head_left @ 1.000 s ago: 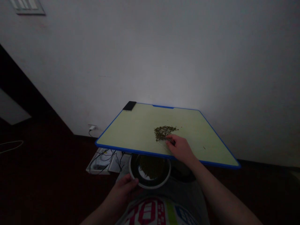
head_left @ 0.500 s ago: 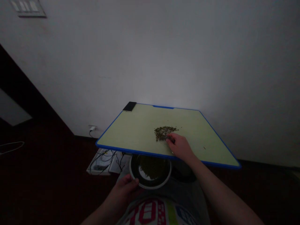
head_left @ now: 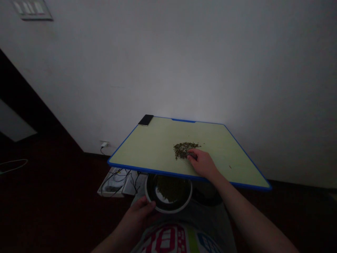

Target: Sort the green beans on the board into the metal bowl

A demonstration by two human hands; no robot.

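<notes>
A pale green board with a blue edge (head_left: 158, 147) lies level in front of me, and a loose pile of small dark green grains (head_left: 183, 149) sits near its middle. My right hand (head_left: 202, 163) rests on the board at the pile's lower right edge, fingertips curled into the grains. Something small and grey may lie between the fingers, but it is too dim to tell. My left hand (head_left: 139, 214) grips the rim of a white-rimmed dark bowl (head_left: 168, 211) below the board's near edge. The bowl holds a dark green mass, and the board partly hides it.
A black phone (head_left: 145, 119) lies at the board's far corner. Under the board's left side is a white box with black cables (head_left: 118, 182). A plugged wall socket (head_left: 104, 144) sits low on the white wall. A thin white cable (head_left: 13, 166) lies on the dark floor.
My right hand has moved slightly farther onto the board, closer to the pile. The left hand and bowl stay in place.
</notes>
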